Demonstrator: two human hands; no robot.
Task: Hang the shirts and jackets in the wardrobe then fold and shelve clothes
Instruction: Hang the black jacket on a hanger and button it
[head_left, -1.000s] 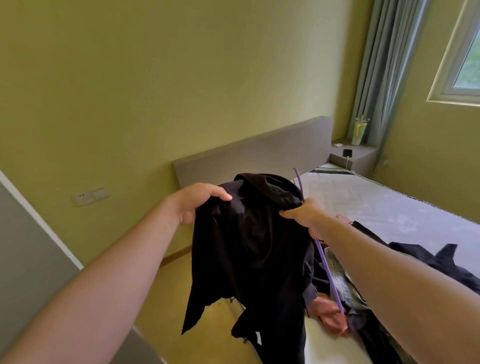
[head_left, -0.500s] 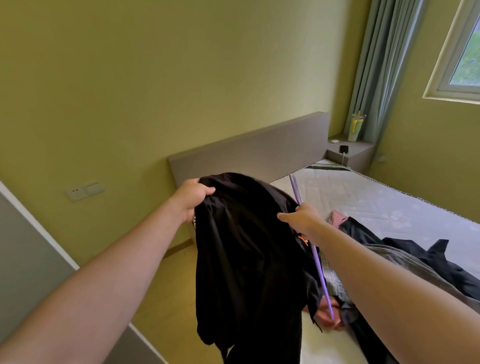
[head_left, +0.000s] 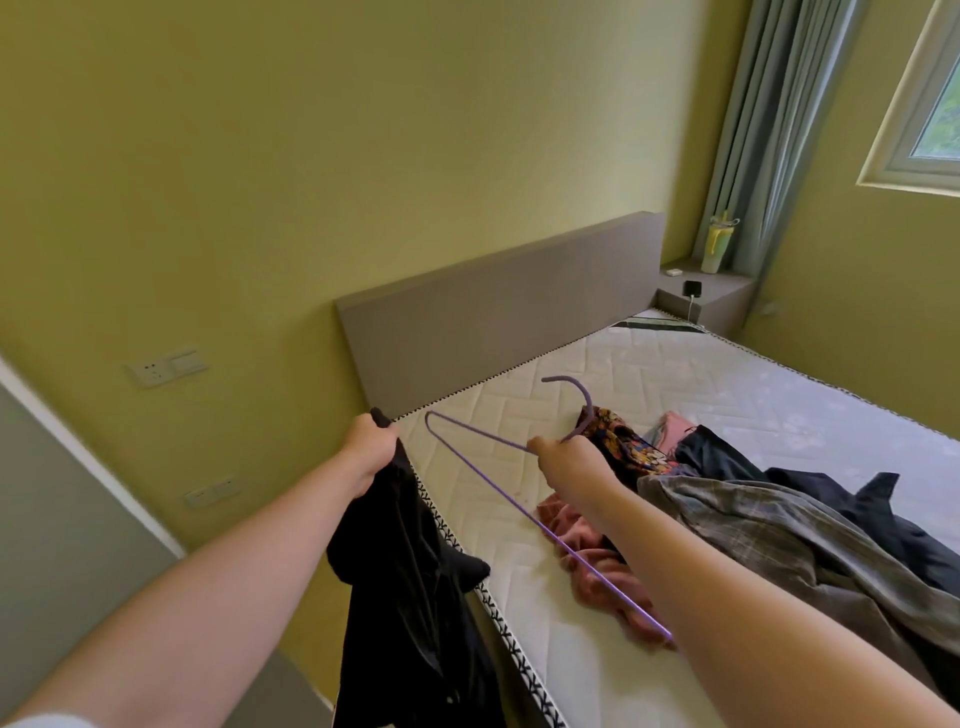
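My left hand (head_left: 370, 447) grips a black garment (head_left: 415, 597) by its top edge, and the cloth hangs down beside the bed's near corner. My right hand (head_left: 566, 460) pinches a purple wire hanger (head_left: 483, 470) near its neck, hook pointing up, over the mattress. The hanger is bare and apart from the black garment. More clothes lie on the bed: a pink piece (head_left: 597, 566) under the hanger, a grey plaid shirt (head_left: 753, 525), a dark jacket (head_left: 852, 499) and a floral piece (head_left: 631, 447).
The white quilted mattress (head_left: 675, 374) meets a grey headboard (head_left: 498, 301) on a yellow-green wall. A bedside shelf (head_left: 711, 291) holds a cup (head_left: 719, 244) and a small black device. Curtains and a window are at the right. A grey panel (head_left: 62, 519) stands at the left.
The black garment has come off the hanger and dropped lower in my left hand. My right hand now holds the bare hanger over the mattress.
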